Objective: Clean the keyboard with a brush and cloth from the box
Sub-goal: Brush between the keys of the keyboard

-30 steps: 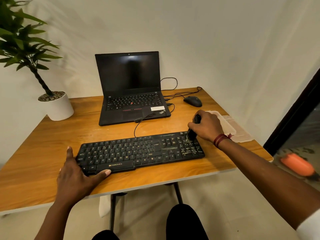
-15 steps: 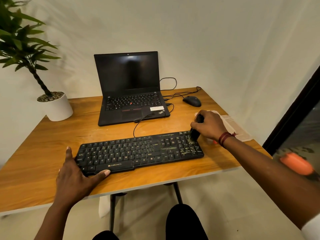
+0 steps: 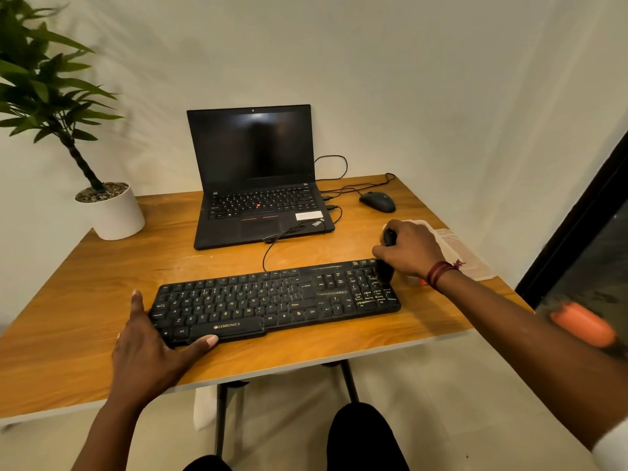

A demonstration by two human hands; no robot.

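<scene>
Right hand (image 3: pixel 409 248) grips the brush (image 3: pixel 385 266), bristles down on the keyboard's (image 3: pixel 272 300) far right corner. Left hand (image 3: pixel 146 348), splayed flat, pins the near left end. Unbrushed keys stretch leftward along its long axis, I'd say.

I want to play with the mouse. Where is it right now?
The mouse sits at the far right of the table, right of the laptop and beyond the right hand.
</scene>
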